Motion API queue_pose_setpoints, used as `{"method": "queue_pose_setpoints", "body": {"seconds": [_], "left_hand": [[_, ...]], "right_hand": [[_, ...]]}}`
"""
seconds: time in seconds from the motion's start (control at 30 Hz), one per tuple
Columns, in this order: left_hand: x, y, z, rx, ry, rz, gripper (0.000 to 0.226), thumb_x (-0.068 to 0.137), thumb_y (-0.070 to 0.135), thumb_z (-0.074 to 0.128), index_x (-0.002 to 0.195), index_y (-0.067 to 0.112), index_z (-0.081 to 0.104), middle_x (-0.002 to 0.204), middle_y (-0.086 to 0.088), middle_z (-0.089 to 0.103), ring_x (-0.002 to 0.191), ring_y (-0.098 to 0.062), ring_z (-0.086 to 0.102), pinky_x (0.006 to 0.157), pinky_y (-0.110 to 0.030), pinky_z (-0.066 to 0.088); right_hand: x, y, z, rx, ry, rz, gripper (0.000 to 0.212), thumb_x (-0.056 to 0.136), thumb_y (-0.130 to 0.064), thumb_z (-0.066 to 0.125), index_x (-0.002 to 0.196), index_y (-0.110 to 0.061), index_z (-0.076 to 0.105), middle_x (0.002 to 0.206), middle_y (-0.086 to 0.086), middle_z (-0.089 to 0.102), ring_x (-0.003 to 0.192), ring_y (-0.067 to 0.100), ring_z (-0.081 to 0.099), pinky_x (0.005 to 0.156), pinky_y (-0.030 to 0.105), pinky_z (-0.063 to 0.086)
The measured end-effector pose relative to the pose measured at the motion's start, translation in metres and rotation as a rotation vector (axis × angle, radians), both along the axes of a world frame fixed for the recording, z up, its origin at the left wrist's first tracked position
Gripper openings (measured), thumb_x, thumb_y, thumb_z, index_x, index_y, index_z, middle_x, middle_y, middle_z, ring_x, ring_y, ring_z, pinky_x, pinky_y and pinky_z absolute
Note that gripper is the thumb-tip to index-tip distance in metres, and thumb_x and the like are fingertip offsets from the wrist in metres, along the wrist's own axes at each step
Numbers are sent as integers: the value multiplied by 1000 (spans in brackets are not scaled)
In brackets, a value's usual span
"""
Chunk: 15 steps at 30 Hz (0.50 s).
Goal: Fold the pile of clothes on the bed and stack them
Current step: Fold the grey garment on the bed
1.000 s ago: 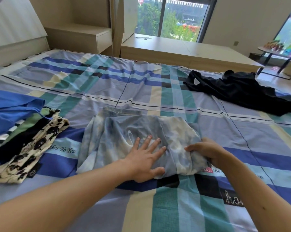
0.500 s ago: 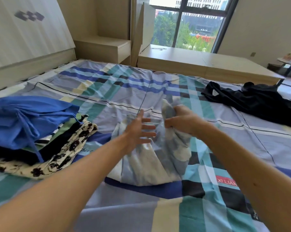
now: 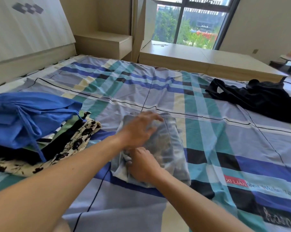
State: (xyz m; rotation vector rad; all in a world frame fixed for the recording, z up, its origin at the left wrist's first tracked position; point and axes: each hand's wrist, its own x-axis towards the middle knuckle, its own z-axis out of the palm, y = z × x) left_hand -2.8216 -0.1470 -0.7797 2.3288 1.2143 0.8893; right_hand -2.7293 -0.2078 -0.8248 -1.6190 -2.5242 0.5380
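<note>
A grey-blue tie-dye garment point(image 3: 169, 144), folded to a narrow block, is seen at centre frame on the bed point(image 3: 225, 131), just right of the stack point(image 3: 41, 124) of folded clothes at left. The cloth is judged thin and soft: light, limp, no stiffness, so folds will likely slide or fall open if it is lifted by one corner. It should prob. be taken from underneath w/ both hands along the long edges, or pinched thru all layers at the folded ends. The left hand point(image 3: 139, 129) is laid over the far-left part of the garment, fingers point(image 3: 155, 117) spread and straight, nothing gripped; motion blur is noted. The right hand point(image 3: 144, 166) is set on the near-left edge, fingers point(image 3: 130, 162) curled toward the cloth; whether fabric is pinched can't be told. A black garment point(image 3: 258, 101), unfolded, is seen at upper right, well apart.
</note>
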Motion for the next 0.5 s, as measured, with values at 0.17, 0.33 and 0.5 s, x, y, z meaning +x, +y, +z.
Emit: {"method": "queue_pose_setpoints", "body": {"seconds": [0.17,0.33,0.5], "left_hand": [[6,7,-38,-284,355,-144,59,104,47,39,158,35,18,166,6,11,152,-14,8,125,-37,7],[8,4,-60,-220,633,-154,107,85,79,41,154,28,-24,163,7,-25,150,-11,-23,123,-46,-11],[9,2,-67,-157,699,-136,131,65,95,30,152,16,-29,160,0,-34,145,-12,-36,122,-47,-15]], "right_hand": [[29,-28,17,-77,2,283,44,93,-29,59,134,-12,55,136,14,58,125,33,52,103,44,45],[82,-23,66,-1,365,25,18,91,-14,61,99,-22,75,89,-5,74,83,12,68,82,37,55],[95,34,38,180,319,-185,52,102,-48,45,150,-32,40,158,-3,39,147,13,31,119,39,28]]}}
